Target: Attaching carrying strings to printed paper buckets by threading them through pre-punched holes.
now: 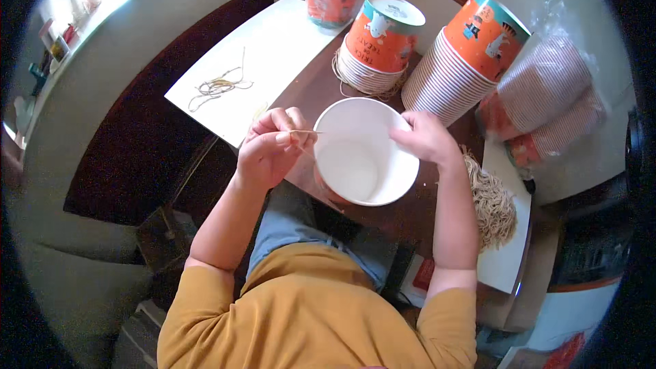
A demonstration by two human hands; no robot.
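Note:
A white-lined paper bucket point(367, 157) sits mouth up in front of me, tilted so that I see its round bottom. My left hand point(275, 147) pinches a thin tan cord point(301, 134) between thumb and fingertips, just left of the bucket's rim. The cord reaches to the rim, and a strand hangs below the fingers. On the opposite side my right hand point(429, 138), slightly blurred, grips the rim with the thumb over the inner wall. Its other fingers are hidden behind the bucket.
Behind the bucket stand an upside-down orange bucket stack point(383, 41) with cord around its base and a taller, leaning stack point(465, 55). Plastic-wrapped stacks point(540, 96) are at the right. A cord bundle point(493, 208) lies by my right forearm; loose cords point(220, 86) lie on the white board point(263, 41).

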